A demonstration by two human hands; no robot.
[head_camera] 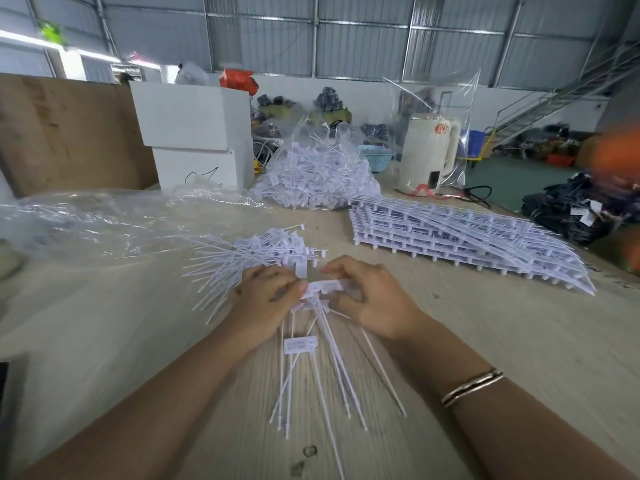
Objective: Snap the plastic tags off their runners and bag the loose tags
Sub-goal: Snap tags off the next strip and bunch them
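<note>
My left hand [265, 299] and my right hand [374, 299] meet at the table's middle, and both pinch a small bunch of white plastic tags [323, 287] whose long tails fan toward me. One loose tag [300, 344] lies just below the hands. A pile of loose tags [256, 254] spreads behind my left hand. A stack of tags on their runners [460, 237] lies to the right. At the back, a clear bag full of tags [318, 174] stands open.
An empty clear plastic bag [104, 220] lies crumpled at the left. Two white boxes [197, 133] stand behind it. A cream kettle in plastic wrap [429, 154] sits at the back right. The wooden table [519, 341] drops off at its right edge.
</note>
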